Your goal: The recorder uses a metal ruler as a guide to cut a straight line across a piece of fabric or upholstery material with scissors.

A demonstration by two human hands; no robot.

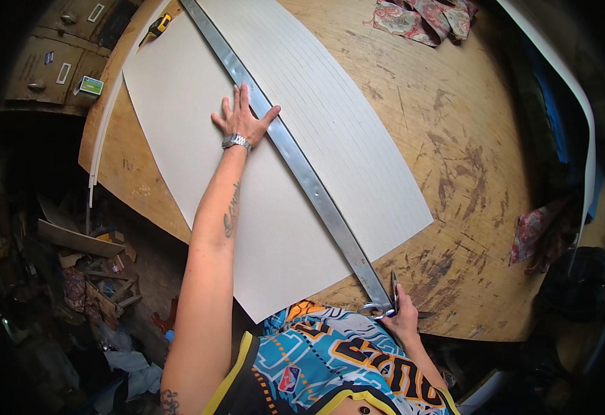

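Observation:
My left hand [245, 123] presses on a long metal straightedge [299, 169], fingers spread, the thumb reaching across to its right edge. The straightedge lies slantwise over a large pale sheet [205, 138] with a curved outline. Thin parallel lines run along the sheet's right part. Beside the near end of the straightedge, my right hand [404, 317] is closed on a metal tool with a looped handle and pointed ends, seemingly scissors [393, 282]. The hand partly hides the tool, and whether it also grips the straightedge cannot be made out.
A yellow and black utility knife [156, 29] lies at the sheet's far left. The wooden table [447, 131] is scuffed. Patterned fabric pieces [427, 19] rest at the back. Drawers [53, 66] and a small green box [90, 86] stand left; scraps clutter the floor.

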